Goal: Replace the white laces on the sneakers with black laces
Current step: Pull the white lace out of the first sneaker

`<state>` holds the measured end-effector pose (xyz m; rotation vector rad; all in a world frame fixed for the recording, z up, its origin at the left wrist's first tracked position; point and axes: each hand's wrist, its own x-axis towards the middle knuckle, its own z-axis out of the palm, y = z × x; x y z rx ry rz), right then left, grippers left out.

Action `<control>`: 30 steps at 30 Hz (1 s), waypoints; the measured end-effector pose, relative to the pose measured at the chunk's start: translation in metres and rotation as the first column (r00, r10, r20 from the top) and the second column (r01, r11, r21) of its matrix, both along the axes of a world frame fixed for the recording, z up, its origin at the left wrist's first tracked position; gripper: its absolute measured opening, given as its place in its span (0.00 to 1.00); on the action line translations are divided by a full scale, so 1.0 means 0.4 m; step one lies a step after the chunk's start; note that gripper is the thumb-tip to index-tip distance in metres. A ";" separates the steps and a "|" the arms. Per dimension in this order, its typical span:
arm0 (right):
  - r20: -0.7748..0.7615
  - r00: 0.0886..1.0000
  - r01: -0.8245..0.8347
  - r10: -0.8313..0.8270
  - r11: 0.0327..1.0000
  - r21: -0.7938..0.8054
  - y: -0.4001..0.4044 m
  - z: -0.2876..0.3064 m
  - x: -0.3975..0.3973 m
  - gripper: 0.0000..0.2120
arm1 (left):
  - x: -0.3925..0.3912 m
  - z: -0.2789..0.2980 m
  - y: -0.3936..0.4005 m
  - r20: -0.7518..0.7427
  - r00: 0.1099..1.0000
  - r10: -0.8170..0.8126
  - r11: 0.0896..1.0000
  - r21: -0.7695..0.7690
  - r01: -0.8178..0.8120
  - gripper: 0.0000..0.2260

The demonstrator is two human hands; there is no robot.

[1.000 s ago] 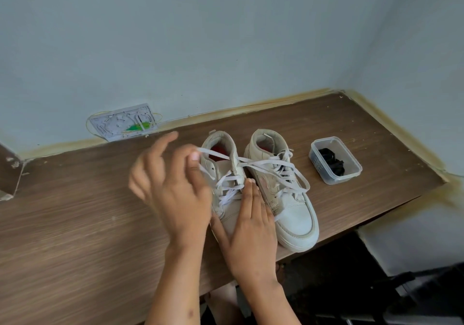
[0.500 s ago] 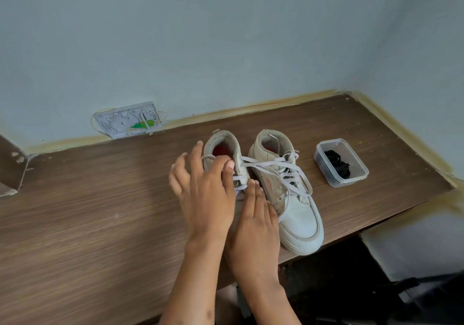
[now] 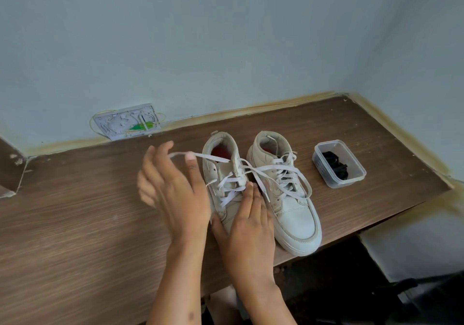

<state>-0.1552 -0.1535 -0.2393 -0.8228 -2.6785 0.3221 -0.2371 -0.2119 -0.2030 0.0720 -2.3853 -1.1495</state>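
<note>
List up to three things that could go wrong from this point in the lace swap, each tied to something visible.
1. The left hand pulls a white lace sideways; if the right hand resting on the left sneaker slips, the shoe may tip or slide.
2. The right sneaker has its toe at the table edge; a jolt could knock it off.
3. Its loose laces cross toward the left shoe and may snag.

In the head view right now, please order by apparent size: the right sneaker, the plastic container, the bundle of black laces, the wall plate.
1. right sneaker
2. wall plate and plastic container: they look about alike, and the plate lies farther from the camera, so I do not rank them
3. black laces, inside the container
</note>
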 end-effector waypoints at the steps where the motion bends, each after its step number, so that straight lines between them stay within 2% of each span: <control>1: -0.001 1.000 -0.004 0.004 1.000 -0.002 0.000 0.001 -0.001 0.40 | 0.001 -0.002 0.004 0.024 0.996 -0.080 0.995 -0.058 0.082 0.17; 4: 0.005 1.000 -0.020 0.020 1.000 0.020 0.001 -0.009 0.000 0.36 | 0.011 -0.014 0.027 0.068 0.962 -0.264 0.925 -0.266 0.273 0.15; 6: 0.018 1.000 -0.021 0.021 0.999 0.043 0.002 -0.021 0.001 0.34 | 0.021 -0.022 0.043 0.147 0.945 -0.292 0.895 -0.306 0.324 0.15; 8: 0.023 1.000 -0.014 0.013 1.000 0.028 0.003 -0.029 0.000 0.38 | 0.027 -0.032 0.052 0.184 0.941 -0.285 0.896 -0.297 0.330 0.14; 10: 0.003 1.000 -0.017 0.017 1.000 0.018 0.005 -0.030 -0.002 0.39 | 0.024 -0.034 0.052 0.127 0.954 -0.272 0.907 -0.298 0.299 0.09; 13: -0.047 0.998 -0.040 0.040 0.999 -0.003 0.009 -0.027 0.000 0.34 | 0.016 -0.032 0.048 0.040 0.967 -0.253 0.921 -0.297 0.253 0.05; 16: -0.056 0.996 -0.076 0.074 0.996 -0.041 0.020 -0.023 0.006 0.38 | 0.018 -0.029 0.047 -0.022 0.967 -0.252 0.927 -0.294 0.235 0.07; 19: -0.061 0.989 -0.136 0.132 0.988 -0.074 0.030 -0.027 0.008 0.41 | 0.020 -0.009 0.047 -0.156 0.971 -0.178 0.973 -0.173 0.151 0.09; 21: -0.057 0.991 -0.129 0.125 0.988 -0.082 0.029 -0.025 0.009 0.41 | 0.020 0.009 0.038 -0.278 0.960 -0.016 1.000 0.003 0.018 0.08; 23: -0.069 0.993 -0.104 0.099 0.992 -0.075 0.024 -0.021 0.009 0.40 | 0.019 0.020 0.026 -0.335 0.935 0.118 0.990 0.116 -0.084 0.09; 25: -0.092 0.991 -0.110 0.102 0.990 -0.088 0.021 -0.018 0.008 0.40 | 0.015 0.016 0.020 -0.277 0.952 0.132 0.987 0.123 -0.101 0.09; 28: -0.103 0.989 -0.112 0.102 0.989 -0.098 0.021 -0.016 0.009 0.40 | 0.008 0.001 0.019 -0.127 0.990 0.066 0.989 0.139 -0.048 0.13; 30: -0.102 0.989 -0.112 0.102 0.989 -0.095 0.020 -0.016 0.010 0.40 | 0.006 -0.002 0.018 -0.097 0.995 -0.002 0.997 0.082 0.010 0.17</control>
